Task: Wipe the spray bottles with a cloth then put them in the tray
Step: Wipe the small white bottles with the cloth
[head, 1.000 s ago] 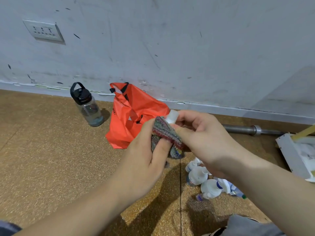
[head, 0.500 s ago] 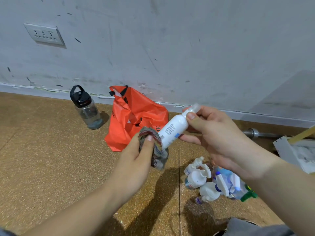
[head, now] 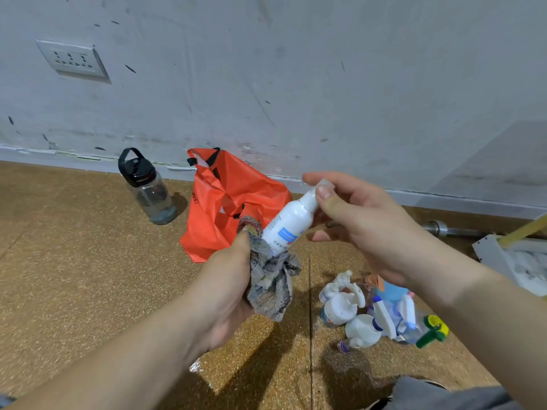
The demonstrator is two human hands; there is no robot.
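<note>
A small white spray bottle (head: pixel 288 224) with a blue label is held tilted in mid-air, its clear cap pinched by my right hand (head: pixel 364 229). Its base rests in a grey patterned cloth (head: pixel 270 284) bunched in my left hand (head: pixel 228 287). Several more spray bottles (head: pixel 376 312) lie in a heap on the cork floor below my right wrist. The corner of a white tray (head: pixel 491 255) shows at the right edge.
An orange bag (head: pixel 225 202) lies by the wall behind the bottle. Left of it stands a clear water bottle (head: pixel 148 187) with a black lid. A metal bar (head: pixel 450 230) lies along the wall at right. Grey fabric (head: pixel 438 395) shows at the bottom.
One second ago the cloth was wrapped over the bottle between both hands. My right hand has since drawn the bottle up and right, so its white body is now bare above the cloth.
</note>
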